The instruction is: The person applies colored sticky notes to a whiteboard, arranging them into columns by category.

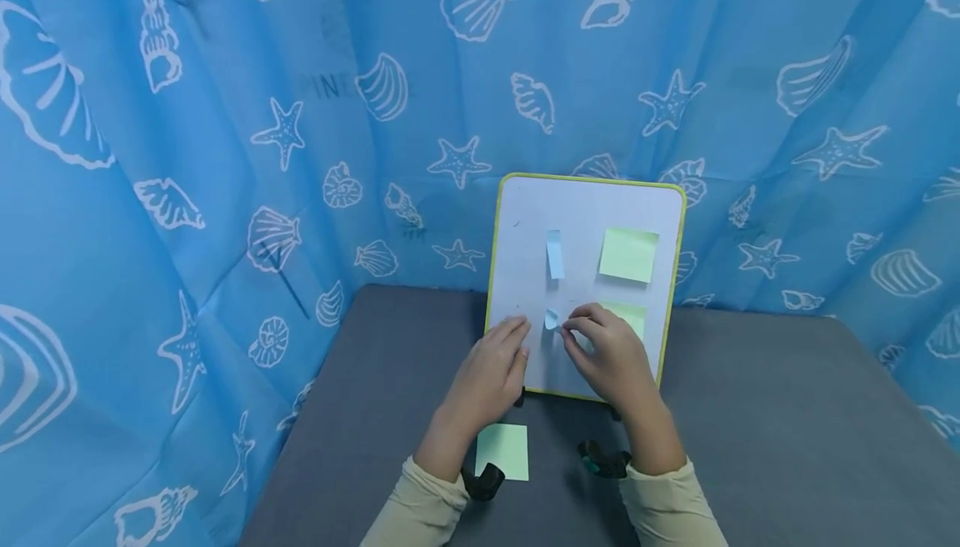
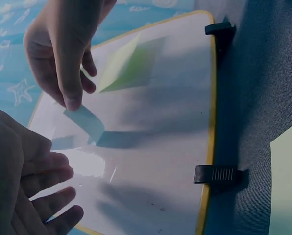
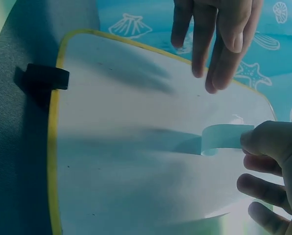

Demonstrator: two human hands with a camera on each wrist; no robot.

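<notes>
Between thumb and finger, my right hand point(image 1: 611, 353) pinches one end of a small blue sticky strip point(image 3: 227, 137); its other end curls against the whiteboard point(image 3: 121, 107). My left hand point(image 1: 489, 373) is held near the board's lower left with fingers extended and nothing in it. Another blue strip point(image 1: 554, 255) is stuck higher up. A green sticky note point(image 1: 628, 254) is on the upper right of the board, and a second green note point(image 1: 628, 316) below it is partly hidden by my right hand.
The yellow-edged board stands tilted on black feet point(image 2: 215, 174) on a grey table point(image 1: 757, 414). A loose green note point(image 1: 504, 449) lies in front of it, near the left wrist. Behind hangs a blue shell-patterned curtain point(image 1: 420, 138).
</notes>
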